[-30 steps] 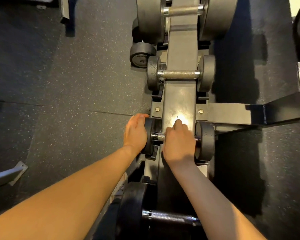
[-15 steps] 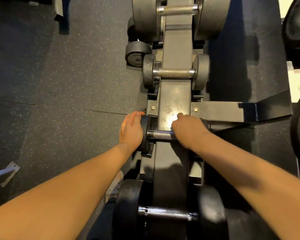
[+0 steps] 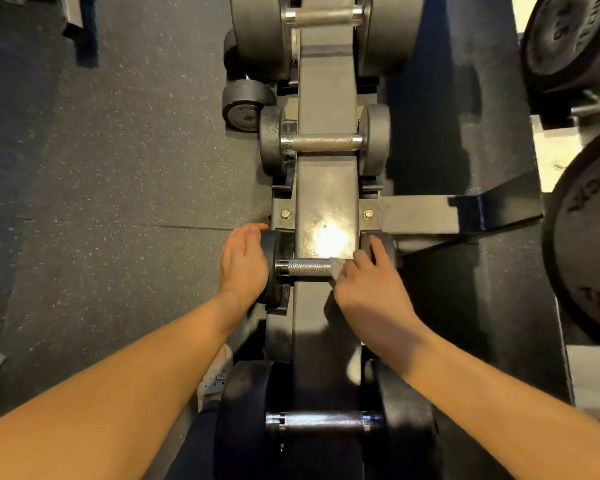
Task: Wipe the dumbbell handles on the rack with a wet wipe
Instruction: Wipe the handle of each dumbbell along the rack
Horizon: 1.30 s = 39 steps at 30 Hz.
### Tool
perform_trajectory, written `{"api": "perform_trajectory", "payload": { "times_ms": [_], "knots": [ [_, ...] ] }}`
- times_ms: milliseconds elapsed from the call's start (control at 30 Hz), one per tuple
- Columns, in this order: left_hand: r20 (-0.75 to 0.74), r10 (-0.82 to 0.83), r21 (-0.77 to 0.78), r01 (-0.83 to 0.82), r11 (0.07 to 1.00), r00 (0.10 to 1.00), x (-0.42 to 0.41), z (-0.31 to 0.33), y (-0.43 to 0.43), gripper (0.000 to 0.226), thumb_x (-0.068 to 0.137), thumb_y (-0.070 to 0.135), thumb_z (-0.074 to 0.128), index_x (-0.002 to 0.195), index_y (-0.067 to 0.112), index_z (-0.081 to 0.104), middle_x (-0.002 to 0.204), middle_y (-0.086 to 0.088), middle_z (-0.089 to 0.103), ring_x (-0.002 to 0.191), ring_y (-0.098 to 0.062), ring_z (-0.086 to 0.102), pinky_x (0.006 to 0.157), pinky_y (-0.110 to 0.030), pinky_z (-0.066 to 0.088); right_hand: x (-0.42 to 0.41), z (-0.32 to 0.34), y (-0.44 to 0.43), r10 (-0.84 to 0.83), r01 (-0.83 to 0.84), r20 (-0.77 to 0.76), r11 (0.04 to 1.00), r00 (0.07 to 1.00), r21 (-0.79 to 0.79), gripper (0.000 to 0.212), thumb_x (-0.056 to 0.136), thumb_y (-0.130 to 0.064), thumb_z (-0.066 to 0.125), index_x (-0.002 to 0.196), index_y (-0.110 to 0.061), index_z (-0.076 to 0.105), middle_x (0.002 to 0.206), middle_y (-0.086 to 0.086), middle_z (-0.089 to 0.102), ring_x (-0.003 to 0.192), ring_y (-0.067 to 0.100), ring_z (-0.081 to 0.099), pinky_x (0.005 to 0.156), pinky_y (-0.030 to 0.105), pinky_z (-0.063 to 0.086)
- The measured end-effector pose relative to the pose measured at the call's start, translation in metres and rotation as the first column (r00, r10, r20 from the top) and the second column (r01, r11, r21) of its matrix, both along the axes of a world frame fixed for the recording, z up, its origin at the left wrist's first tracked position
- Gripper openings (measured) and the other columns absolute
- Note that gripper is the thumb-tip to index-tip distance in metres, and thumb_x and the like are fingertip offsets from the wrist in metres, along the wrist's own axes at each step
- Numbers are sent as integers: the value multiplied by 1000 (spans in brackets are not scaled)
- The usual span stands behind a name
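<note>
The handle (image 3: 309, 267) lies left-right across the rack (image 3: 326, 199); left hand (image 3: 245, 263) grips its head (image 3: 271, 271), right hand (image 3: 368, 289) grips the wipe (image 3: 336, 268).

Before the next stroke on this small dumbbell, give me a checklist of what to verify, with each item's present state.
1. The left hand steadies the left head: ok, fingers curl over its rim.
2. The right hand holds the wet wipe: ok, a white edge shows beside the fingers.
3. The wet wipe touches the handle: ok, at its right end.
4. Whole handle wiped: cannot tell; bare knurling shows left of the wipe.
5. Dumbbell seated across the rack: ok.
6. The next handle farther along is free to reach: ok.
</note>
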<state>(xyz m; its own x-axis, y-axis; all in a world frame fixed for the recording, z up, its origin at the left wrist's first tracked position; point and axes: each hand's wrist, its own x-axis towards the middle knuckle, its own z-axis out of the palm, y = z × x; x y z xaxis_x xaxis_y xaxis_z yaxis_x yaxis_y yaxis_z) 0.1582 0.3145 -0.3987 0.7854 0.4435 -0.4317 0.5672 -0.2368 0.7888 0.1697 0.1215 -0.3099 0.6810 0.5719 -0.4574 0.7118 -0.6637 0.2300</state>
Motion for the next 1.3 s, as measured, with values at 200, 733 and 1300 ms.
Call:
{"api": "perform_trajectory", "payload": {
  "times_ms": [200,733,1300],
  "knots": [
    [113,-399,530,285,799,910,-4,33,12,24,103,18,50,120,10,64,111,-8,61,102,-23,57,86,-39,48,-21,17,13,-416,479,-244,806,876,347,18,96,-20,52,109,-17,64,96,2,66,94,24,63,84,36,49],
    [-95,-123,-443,69,894,988,0,74,-66,14,98,5,54,95,-6,61,80,-26,71,78,-44,72,75,-57,63,19,33,-41,-590,814,-789,-365,172,451,28,105,-7,40,103,-16,67,78,9,72,66,17,67,63,33,59],
    [-3,-865,545,726,419,502,9,25,-84,16,94,23,56,108,16,61,102,-2,63,102,-24,57,83,-34,37,51,-41,-19,-784,757,-598,-286,168,588,34,107,-27,35,91,-14,62,83,7,63,81,23,62,76,46,53]
  ]
}}
